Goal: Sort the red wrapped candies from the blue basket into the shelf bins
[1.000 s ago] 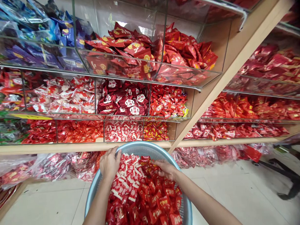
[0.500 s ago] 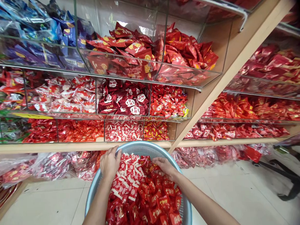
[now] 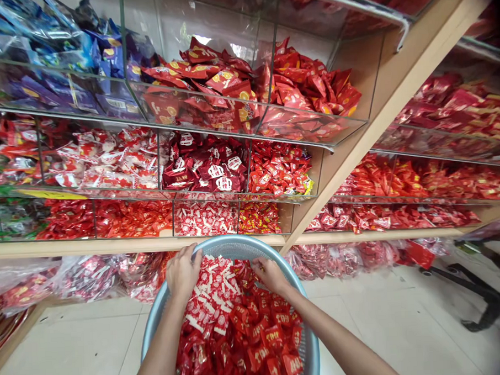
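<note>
A blue-grey perforated basket point(image 3: 311, 323) holds wrapped candies. Red-and-white packets point(image 3: 211, 300) lie at its back left, and red packets with gold lettering point(image 3: 260, 333) fill the right and front. My left hand point(image 3: 183, 274) grips the basket's back left rim, thumb inside. Over the red packets at the back right is my right hand point(image 3: 270, 275), its fingers curled in; what they pinch is too small to make out.
Clear-fronted shelf bins hold red orange-print packets point(image 3: 216, 84), maroon packets point(image 3: 207, 164) and blue packets point(image 3: 57, 57). Bagged candies point(image 3: 88, 277) lie under the wooden shelf edge point(image 3: 91, 247). A black chair base point(image 3: 478, 293) stands on the tiled floor at the right.
The fingers of my right hand have curled further inward over the candies. My left hand stays on the rim. The view has shifted very slightly.
</note>
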Tool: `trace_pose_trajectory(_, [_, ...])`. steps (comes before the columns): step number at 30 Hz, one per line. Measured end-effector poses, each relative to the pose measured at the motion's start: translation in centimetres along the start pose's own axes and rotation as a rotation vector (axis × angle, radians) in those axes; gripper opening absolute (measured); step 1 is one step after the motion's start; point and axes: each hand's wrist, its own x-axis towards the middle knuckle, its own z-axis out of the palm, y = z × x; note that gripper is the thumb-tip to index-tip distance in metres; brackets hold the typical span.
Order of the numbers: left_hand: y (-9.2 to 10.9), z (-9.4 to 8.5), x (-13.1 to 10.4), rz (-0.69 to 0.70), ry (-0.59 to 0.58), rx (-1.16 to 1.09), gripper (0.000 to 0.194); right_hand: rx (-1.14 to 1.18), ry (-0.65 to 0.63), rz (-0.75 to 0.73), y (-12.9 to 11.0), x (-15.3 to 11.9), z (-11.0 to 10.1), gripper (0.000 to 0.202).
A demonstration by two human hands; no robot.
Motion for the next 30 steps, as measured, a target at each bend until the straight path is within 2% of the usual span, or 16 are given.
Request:
trace_pose_trajectory(4, [0.1, -0.1, 0.0, -0.008, 0.008, -0.003, 0.046, 0.026, 0.104, -0.054, -1.8, 0.3, -1.7, 0.024])
trace_pose_trajectory(8, [0.3, -0.1, 0.0, -0.013, 0.007, -0.002, 0.047, 0.121, 0.101, 0.007, -3.0, 1.2, -2.5, 0.028])
trace_pose_trajectory(13, [0.2, -0.2, 0.0, -0.014, 0.000, -0.004, 0.047, 0.396, -0.007, 0.162, -2.5, 2.2, 0.0, 0.038])
trace_pose_trajectory(16, [0.1, -0.2, 0.0, -0.012, -0.013, 0.002, 0.047, 0.587, -0.032, 0.231, -2.2, 2.8, 1.9, 0.035])
trace_pose_trajectory(18, [0.1, -0.1, 0.0, -0.010, -0.013, 0.002, 0.047, 0.615, -0.026, 0.253, -2.3, 3.2, 2.8, 0.029])
trace_pose_trajectory(21, [0.0, 0.0, 0.0, -0.009, -0.008, 0.002, 0.047, 0.487, -0.045, 0.249, -2.6, 3.7, 3.5, 0.023])
trace_pose_trajectory(23, [0.0, -0.1, 0.0, -0.012, -0.011, 0.002, 0.047, 0.331, -0.022, 0.179, -2.8, 3.8, 3.4, 0.024])
trace_pose_trajectory(27, [0.0, -0.1, 0.0, -0.014, -0.012, -0.002, 0.047, -0.011, 0.077, -0.059, -2.9, 2.8, 2.1, 0.024])
trace_pose_trajectory(30, [0.1, -0.1, 0.0, -0.013, -0.010, 0.003, 0.047, -0.206, 0.025, -0.134, -3.1, 1.3, 0.6, 0.024])
